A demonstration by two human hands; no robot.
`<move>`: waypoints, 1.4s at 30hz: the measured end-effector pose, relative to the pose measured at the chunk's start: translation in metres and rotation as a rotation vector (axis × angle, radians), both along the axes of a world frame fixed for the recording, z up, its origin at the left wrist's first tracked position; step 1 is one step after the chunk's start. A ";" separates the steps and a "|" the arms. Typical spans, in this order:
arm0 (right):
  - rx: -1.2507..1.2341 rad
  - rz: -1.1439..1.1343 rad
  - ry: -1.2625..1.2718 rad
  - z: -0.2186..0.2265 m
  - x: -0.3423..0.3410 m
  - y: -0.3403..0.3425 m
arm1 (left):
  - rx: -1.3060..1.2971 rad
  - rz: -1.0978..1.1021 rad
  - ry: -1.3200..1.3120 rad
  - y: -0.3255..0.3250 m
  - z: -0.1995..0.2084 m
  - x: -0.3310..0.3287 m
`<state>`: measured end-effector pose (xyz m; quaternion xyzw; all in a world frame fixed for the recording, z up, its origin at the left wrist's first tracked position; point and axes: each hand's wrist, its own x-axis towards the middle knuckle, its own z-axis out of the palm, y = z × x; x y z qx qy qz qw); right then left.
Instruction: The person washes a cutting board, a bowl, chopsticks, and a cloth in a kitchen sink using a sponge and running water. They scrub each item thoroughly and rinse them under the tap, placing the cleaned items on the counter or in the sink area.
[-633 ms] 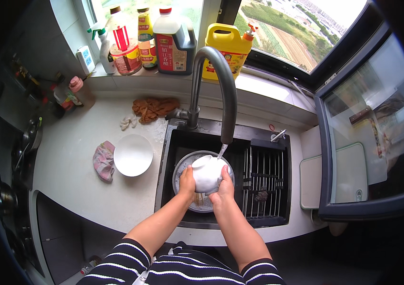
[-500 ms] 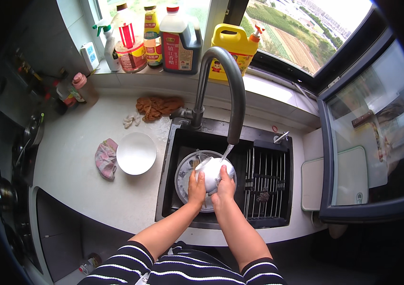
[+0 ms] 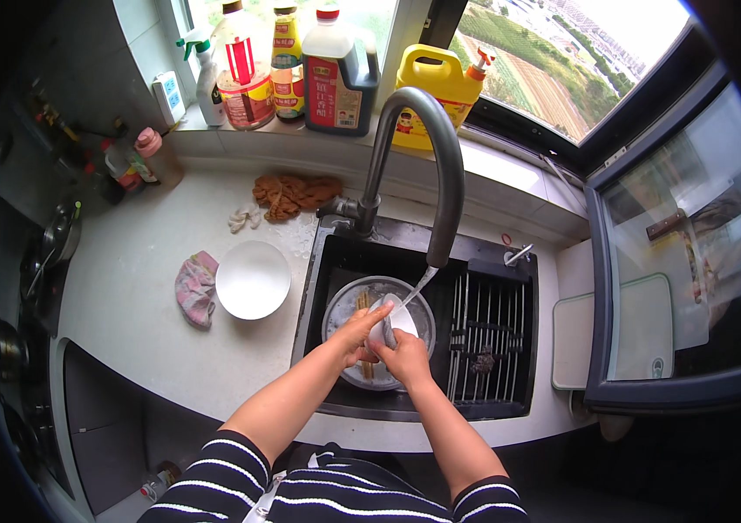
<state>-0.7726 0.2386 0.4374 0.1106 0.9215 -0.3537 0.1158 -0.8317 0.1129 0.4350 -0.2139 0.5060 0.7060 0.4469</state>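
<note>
Under the running stream of water [image 3: 421, 284] from the grey faucet [image 3: 451, 174], I hold a white bowl [image 3: 403, 323] tilted on its side. My right hand [image 3: 404, 357] is closed on its lower edge. My left hand [image 3: 358, 337] is against the bowl's left side, fingers reaching along it and partly hidden. Below both hands a round metal basin [image 3: 332, 324] stands in the black sink [image 3: 308, 344]. Light-brown chopsticks [image 3: 363, 301] lie in the basin, partly covered by my hands.
Left of the sink, another white bowl [image 3: 253, 281] stands beside a pink cloth [image 3: 196, 288]. A brown cloth [image 3: 288, 197] lies behind. A black drying rack [image 3: 475, 340] fills the sink's right side. Bottles and a yellow jug [image 3: 430, 74] line the sill; an open window [image 3: 684, 227] juts in right.
The bowl has turned from its rounded underside facing up to its side, showing its rim. My left hand has moved up across it; the chopsticks in the basin are more visible.
</note>
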 end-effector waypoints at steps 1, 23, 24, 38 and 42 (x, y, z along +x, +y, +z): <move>-0.010 0.059 0.020 -0.001 0.002 -0.005 | 0.002 0.041 0.035 -0.001 -0.017 0.003; 0.396 0.795 0.527 -0.065 0.024 0.046 | 0.032 0.127 0.226 -0.034 -0.044 0.005; 0.465 0.825 0.498 -0.054 0.018 0.052 | 0.006 0.087 0.239 -0.037 -0.043 0.002; 0.327 0.821 -0.004 -0.018 0.018 0.022 | 0.005 0.177 0.188 -0.024 -0.043 0.013; 0.010 0.727 -0.024 -0.028 0.006 0.014 | 0.117 0.177 0.035 -0.017 -0.049 0.017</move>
